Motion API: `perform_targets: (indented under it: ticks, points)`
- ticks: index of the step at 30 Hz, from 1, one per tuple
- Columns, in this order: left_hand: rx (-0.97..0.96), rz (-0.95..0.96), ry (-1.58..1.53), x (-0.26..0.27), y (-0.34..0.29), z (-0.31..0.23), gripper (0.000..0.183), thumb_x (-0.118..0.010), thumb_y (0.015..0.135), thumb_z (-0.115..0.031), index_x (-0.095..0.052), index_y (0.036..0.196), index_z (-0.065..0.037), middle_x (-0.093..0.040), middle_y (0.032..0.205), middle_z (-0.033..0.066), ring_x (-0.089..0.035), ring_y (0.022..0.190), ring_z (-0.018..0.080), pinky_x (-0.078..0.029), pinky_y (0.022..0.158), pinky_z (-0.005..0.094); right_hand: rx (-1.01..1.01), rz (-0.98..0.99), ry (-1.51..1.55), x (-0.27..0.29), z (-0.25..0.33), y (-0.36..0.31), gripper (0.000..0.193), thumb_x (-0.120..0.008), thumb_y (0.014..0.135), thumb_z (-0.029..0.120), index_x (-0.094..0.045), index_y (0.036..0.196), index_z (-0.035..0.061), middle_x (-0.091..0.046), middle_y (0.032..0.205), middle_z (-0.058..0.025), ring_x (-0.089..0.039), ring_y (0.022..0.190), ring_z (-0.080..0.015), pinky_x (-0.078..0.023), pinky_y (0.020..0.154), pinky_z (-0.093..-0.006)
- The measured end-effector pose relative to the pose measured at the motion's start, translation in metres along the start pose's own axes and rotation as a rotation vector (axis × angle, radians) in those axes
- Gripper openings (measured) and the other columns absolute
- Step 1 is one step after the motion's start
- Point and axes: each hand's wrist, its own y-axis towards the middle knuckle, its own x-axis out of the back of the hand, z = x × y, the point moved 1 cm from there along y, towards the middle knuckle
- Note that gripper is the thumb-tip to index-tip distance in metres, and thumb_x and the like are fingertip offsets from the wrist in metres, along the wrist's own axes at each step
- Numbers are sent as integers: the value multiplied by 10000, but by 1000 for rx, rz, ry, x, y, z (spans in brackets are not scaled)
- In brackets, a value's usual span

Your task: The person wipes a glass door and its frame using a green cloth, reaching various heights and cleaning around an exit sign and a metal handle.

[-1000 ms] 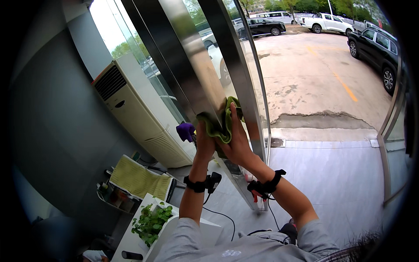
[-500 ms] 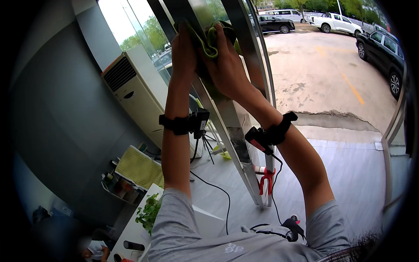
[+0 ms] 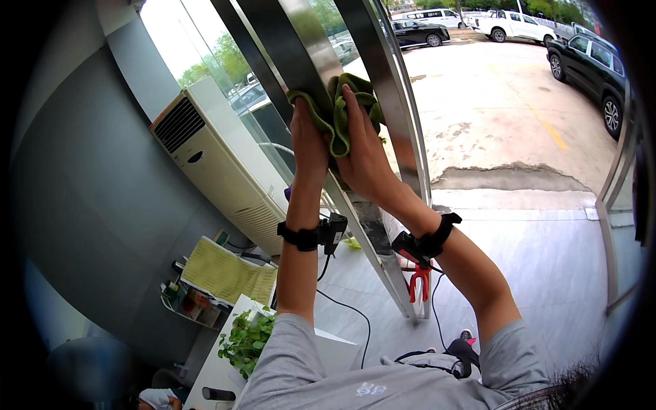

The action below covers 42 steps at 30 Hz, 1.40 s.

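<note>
Both hands are up in front of a tall brushed-metal door post (image 3: 303, 42). A green cloth (image 3: 336, 131), bunched in folds, lies against the post between them. My left hand (image 3: 311, 145) presses the cloth's left side, its fingertips partly tucked under the fold. My right hand (image 3: 366, 158) grips the right side, with the index finger stretched upward along the cloth. A black strap with a small device (image 3: 333, 232) sits on the left forearm, and a similar strapped device (image 3: 413, 247) on the right one.
A floor-standing air conditioner (image 3: 217, 160) is at the left. Below it are a yellow-green towel (image 3: 229, 272) and a leafy plant (image 3: 247, 342) on a white table (image 3: 217, 372). Red clips (image 3: 419, 283) hang low on the door. Cables trail down. Parked cars (image 3: 589, 72) stand outside. A person (image 3: 158, 398) is at lower left.
Both hands and the cloth have come down along the metal post, nearer to me. The cloth remains in both hands. The view has shifted slightly.
</note>
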Motion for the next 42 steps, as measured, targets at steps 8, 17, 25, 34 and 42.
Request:
perform_targets:
  ticks: [8,17,25,34,42]
  points:
    - [45,55,118,41,-98,72,567,-298,1041,-491,-561,1188,-10,-636,1118,94,-636,999,168,-522,853,296,-182,119,-22,5,-1,-115,893,-638,770,-12,-101,1481,-81,-327,1398,-377,-345,1291,-545,-306,1085,-541]
    - [-69,96,476,75,-160,134,382,-397,1039,-290,-526,1209,27,-626,1139,122,-627,1018,188,-514,875,319,-282,121,21,3,-23,-202,939,-708,767,71,-116,1481,-76,-325,1406,-381,-339,1303,-551,-296,1096,-537]
    - [188,24,225,103,-249,212,421,-520,986,-315,-544,1220,34,-618,1197,106,-615,1055,176,-502,909,319,-432,233,-38,13,-36,-330,913,-679,794,72,-95,1475,-95,-303,1415,-393,-329,1313,-551,-278,1109,-540]
    - [516,85,219,124,-345,261,556,-317,1050,-389,-473,1375,34,-520,1375,127,-498,1243,207,-374,1052,328,-721,378,-104,36,-19,-420,951,-654,808,34,-7,1501,-38,-319,1413,-354,-364,1286,-510,-322,1084,-493]
    - [258,-11,826,122,-354,239,364,-416,1033,-245,-591,1144,54,-546,1179,180,-549,1031,327,-405,954,410,-698,511,-205,54,-6,-421,783,-583,807,-22,-176,1473,-78,-447,1296,-350,-513,1110,-480,-445,947,-473]
